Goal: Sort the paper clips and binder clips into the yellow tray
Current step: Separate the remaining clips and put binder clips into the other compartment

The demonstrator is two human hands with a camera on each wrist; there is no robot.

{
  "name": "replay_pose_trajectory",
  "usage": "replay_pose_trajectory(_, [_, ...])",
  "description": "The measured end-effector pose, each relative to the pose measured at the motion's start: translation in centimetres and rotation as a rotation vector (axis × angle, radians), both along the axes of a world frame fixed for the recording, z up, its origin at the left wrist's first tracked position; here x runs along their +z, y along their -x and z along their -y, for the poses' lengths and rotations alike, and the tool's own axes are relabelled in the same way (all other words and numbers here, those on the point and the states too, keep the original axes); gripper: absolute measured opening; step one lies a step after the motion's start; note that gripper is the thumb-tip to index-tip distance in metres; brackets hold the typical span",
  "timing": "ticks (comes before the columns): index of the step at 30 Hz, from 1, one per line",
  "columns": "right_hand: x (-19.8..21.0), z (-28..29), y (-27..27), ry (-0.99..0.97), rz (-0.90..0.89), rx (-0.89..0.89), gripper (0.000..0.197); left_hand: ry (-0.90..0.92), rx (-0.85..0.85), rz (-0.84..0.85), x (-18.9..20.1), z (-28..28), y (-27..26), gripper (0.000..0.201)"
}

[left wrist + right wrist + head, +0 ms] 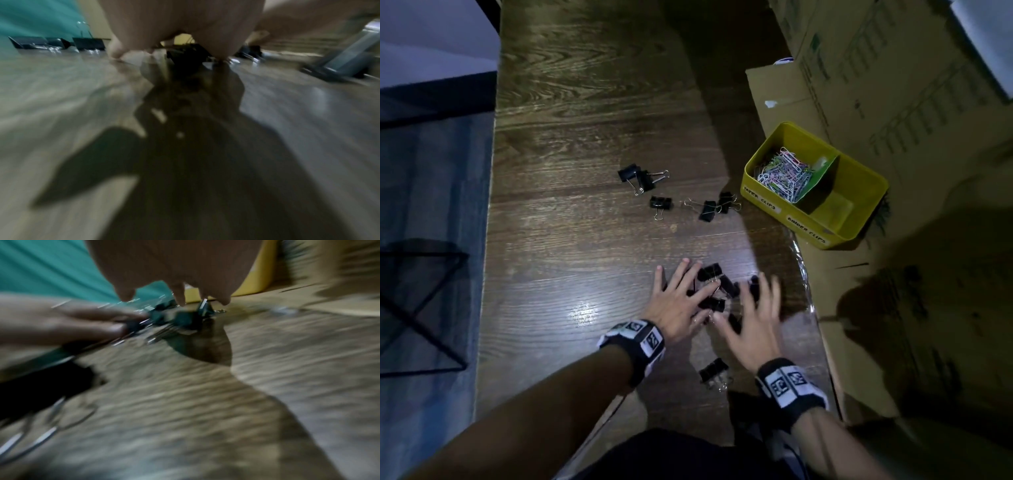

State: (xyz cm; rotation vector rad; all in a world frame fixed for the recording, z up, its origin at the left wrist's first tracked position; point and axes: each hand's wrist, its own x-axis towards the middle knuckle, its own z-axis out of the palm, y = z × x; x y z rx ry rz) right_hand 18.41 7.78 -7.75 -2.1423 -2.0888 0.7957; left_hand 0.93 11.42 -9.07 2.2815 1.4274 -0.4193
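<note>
Tabletop binder clips [717,291] between both spread hands

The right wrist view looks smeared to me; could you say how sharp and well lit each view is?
Head view: dim, mostly sharp, glare on the dark wooden table, right hand slightly blurred. Left wrist view: soft, heavy shadow. Right wrist view: strong motion blur, black binder clips smeared.

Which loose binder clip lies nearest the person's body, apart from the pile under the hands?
The lone binder clip between the two wrists, at the table's near edge. The other loose clips lie beyond the hands, toward the yellow tray.
</note>
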Motion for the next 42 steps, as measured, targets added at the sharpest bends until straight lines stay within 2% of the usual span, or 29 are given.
replay_pose_trajectory(2, [-0.3, -0.4, 0.6, 0.028, -0.035, 0.066, 0.088, 0.025, -0.034, 0.068, 0.4, -1.4, 0.2, 0.074])
replay_pose_trajectory(5, [0.8, -2.2, -0.1, -0.027, -0.167, 0.046, 0.091, -0.045, -0.047, 0.233, 2.3, -3.9, 2.1, 0.088])
replay_pose_trajectory(8, [2.2, -5.4, -1.2, -0.08, -0.26, 0.061, 0.078, -0.164, 0.056, 0.371, 3.4, -9.2, 5.7, 0.091])
replay_pose_trajectory(10, [3.0, -8.2, -1.4, -0.084, -0.267, 0.099, 0.066, -0.282, 0.202, 0.34, 3.2, -13.7, 8.0, 0.09])
replay_pose_trajectory(12, [3.5, -11.3, -1.1, -0.097, -0.219, 0.186, 0.062, -0.306, 0.391, 0.225, 2.8, -17.1, 9.1, 0.089])
replay_pose_trajectory(14, [3.7, -14.3, -0.5, -0.06, -0.151, 0.264, 0.066, -0.2, 0.506, 0.109, 2.5, -19.4, 8.9, 0.091])
replay_pose_trajectory(16, [3.3, -16.9, 0.3, 0.035, -0.063, 0.305, 0.073, -0.049, 0.496, 0.037, 2.1, -20.4, 8.0, 0.09])
replay_pose_trajectory(18, [2.7, -18.4, 1.2, 0.118, 0.057, 0.357, 0.077, 0.046, 0.407, -0.042, 1.6, -20.3, 6.7, 0.084])
replay_pose_trajectory(19, [2.4, -18.7, 1.6, 0.144, 0.127, 0.393, 0.077, 0.035, 0.37, -0.072, 1.2, -19.8, 6.0, 0.079])
replay_pose_trajectory(22, [1.5, -18.6, 2.6, 0.136, 0.246, 0.434, 0.071, -0.142, 0.339, -0.077, 0.4, -17.0, 4.2, 0.062])
replay_pose_trajectory(25, [1.3, -17.4, 3.0, 0.048, 0.195, 0.394, 0.055, -0.252, 0.327, -0.121, 0.1, -13.5, 3.0, 0.057])
replay_pose_trajectory(27, [1.1, -16.2, 3.4, 0.06, 0.159, 0.393, 0.044, -0.284, 0.291, -0.154, 0.1, -11.4, 2.6, 0.059])
replay_pose_trajectory(32, [1.1, -14.3, 3.9, 0.149, 0.117, 0.36, 0.036, -0.191, 0.229, -0.103, 0.0, -7.6, 3.1, 0.068])
replay_pose_trajectory(36, [1.5, -13.1, 3.7, 0.167, 0.07, 0.283, 0.03, -0.194, 0.177, -0.037, -0.1, -6.3, 3.5, 0.057])
replay_pose_trajectory(38, [1.5, -12.6, 3.3, 0.12, -0.026, 0.19, 0.024, -0.204, 0.142, -0.005, -0.2, -6.1, 4.0, 0.049])
replay_pose_trajectory(40, [1.7, -12.5, 2.7, 0.101, -0.209, -0.023, 0.016, -0.249, 0.107, 0.06, -0.5, -5.6, 4.4, 0.05])
replay_pose_trajectory(42, [2.1, -12.7, 2.1, 0.12, -0.404, -0.255, 0.007, -0.282, 0.147, 0.168, -0.6, -5.0, 4.9, 0.052])
